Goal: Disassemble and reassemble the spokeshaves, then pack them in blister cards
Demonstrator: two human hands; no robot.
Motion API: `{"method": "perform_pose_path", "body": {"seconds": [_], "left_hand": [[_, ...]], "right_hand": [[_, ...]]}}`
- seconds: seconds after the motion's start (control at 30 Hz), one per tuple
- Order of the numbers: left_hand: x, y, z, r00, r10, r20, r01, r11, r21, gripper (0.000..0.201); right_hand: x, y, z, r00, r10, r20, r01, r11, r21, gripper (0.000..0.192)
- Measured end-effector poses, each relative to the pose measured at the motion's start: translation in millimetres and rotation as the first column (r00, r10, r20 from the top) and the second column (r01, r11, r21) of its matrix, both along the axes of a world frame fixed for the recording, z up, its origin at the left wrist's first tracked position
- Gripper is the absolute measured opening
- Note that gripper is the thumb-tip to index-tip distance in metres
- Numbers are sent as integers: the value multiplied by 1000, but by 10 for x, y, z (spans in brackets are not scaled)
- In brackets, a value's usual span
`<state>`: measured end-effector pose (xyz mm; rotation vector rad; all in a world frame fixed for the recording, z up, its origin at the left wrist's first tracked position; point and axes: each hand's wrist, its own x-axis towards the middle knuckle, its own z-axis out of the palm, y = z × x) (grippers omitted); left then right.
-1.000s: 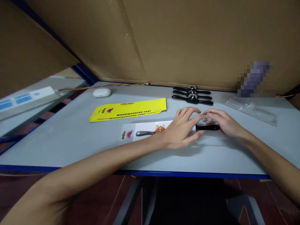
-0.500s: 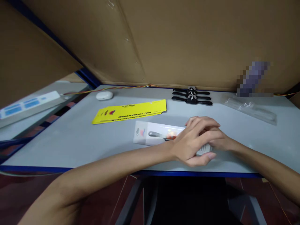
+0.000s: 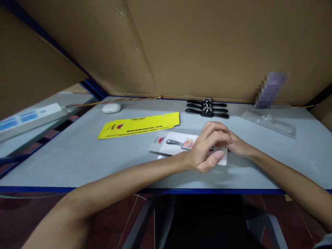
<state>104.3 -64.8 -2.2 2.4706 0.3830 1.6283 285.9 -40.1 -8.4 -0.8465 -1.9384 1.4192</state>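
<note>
A white blister-card package (image 3: 172, 141), printed with a picture of a dark-handled spokeshave, lies near the middle front of the table, its left end slightly raised. My left hand (image 3: 210, 147) is over its right part, with the fingers curved and the thumb apart from them; I see nothing held in it. Right behind it, my right hand (image 3: 237, 143) is at the package's right end. Its fingers are hidden by my left hand, so its grip does not show. Yellow cards (image 3: 140, 125) marked "woodworking tool" lie stacked just beyond the package.
Black spokeshaves (image 3: 207, 108) lie in a row at the back. Clear plastic packaging (image 3: 269, 122) rests at the right, near a pixelated purple object (image 3: 271, 90). A white earbud case (image 3: 111, 108) sits back left, a power strip (image 3: 31, 119) farther left. Cardboard walls (image 3: 181, 48) enclose the table.
My hands have shifted slightly left and up from the table's front edge. The package has tilted, and more of its right end shows below my left hand. The view has moved a little.
</note>
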Motion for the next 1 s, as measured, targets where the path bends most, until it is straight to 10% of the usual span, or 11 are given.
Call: {"method": "perform_pose_path", "body": {"seconds": [0.33,0.5,0.63,0.83,1.0], "left_hand": [[-730,363,108,808,386,-445,-354,922,156,36],[-650,385,125,574,247,-781,-442,896,-42,45],[-621,316,227,618,13,-786,-419,852,-315,43],[-670,338,329,709,-205,-675,-362,716,-597,27],[-739,313,422,682,-8,-731,-457,776,-435,22]], "right_hand": [[68,14,0,997,54,48,-45,984,-175,42],[219,42,126,997,27,78,-13,985,-171,39],[310,107,148,980,-161,117,155,986,62,36],[201,32,-7,931,-356,-79,355,838,414,18],[105,-45,-30,910,-347,-225,414,760,501,22]]}}
